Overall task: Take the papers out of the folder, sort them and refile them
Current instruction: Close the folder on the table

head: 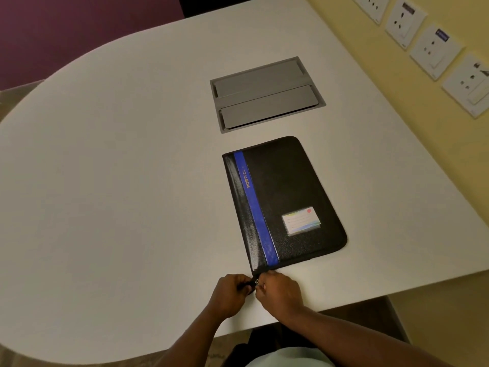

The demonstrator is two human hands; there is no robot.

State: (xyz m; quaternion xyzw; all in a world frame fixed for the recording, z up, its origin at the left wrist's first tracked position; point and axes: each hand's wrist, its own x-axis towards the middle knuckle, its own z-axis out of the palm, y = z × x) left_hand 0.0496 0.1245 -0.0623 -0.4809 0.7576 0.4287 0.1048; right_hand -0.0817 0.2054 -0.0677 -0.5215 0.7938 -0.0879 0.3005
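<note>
Between our hands we see the zipper pull [256,282]: left hand [230,292] grips the folder [284,205] corner, right hand [279,291] pinches the pull.

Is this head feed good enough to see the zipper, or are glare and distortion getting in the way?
Head view: warm, dim light and a soft image. Glare streaks the folder along its glossy spine. Wide-angle bending curves the table edge. The zipper pull is tiny and blurred between the left hand and right hand, so the grip detail is unclear.
</note>
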